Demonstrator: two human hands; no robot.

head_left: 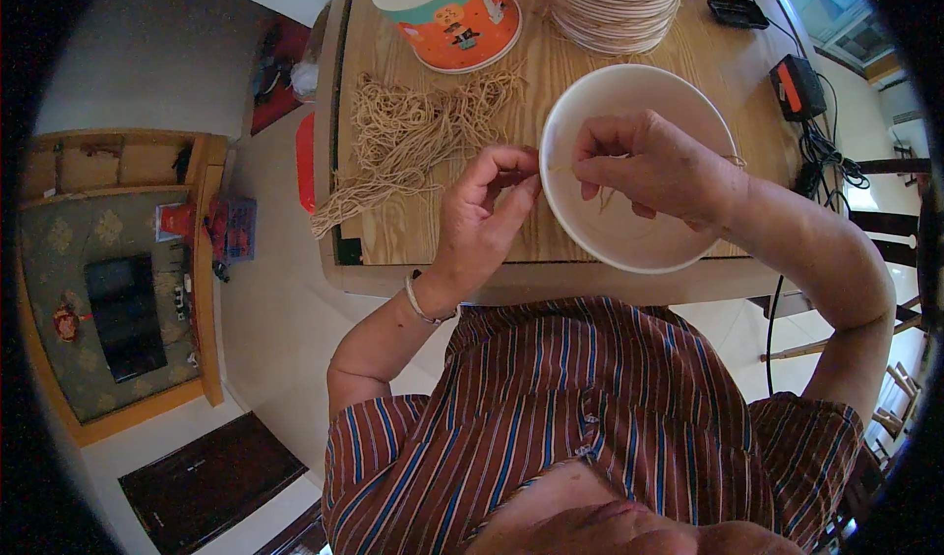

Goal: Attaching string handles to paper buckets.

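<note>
A white round paper bucket (pixel 612 231) stands near the table's front edge, its opening toward me. My right hand (pixel 654 167) reaches into the opening with thumb and fingers pinched on a thin tan string (pixel 562 170). That string runs to the left inner wall, just under the rim, and a loose end hangs below my fingers. At the outside of the left rim, thumb and forefinger of my left hand (pixel 484 211) are closed together; what they pinch is too small to make out. More string shows at the bucket's right rim (pixel 736 161).
Left of the bucket lies a loose bundle of tan strings (pixel 413 137). Behind it stands an orange and teal printed bucket (pixel 452 24), beside a tall stack of white-rimmed buckets (pixel 618 4). A black and orange power adapter (pixel 796 88) with coiled cables sits at the right edge.
</note>
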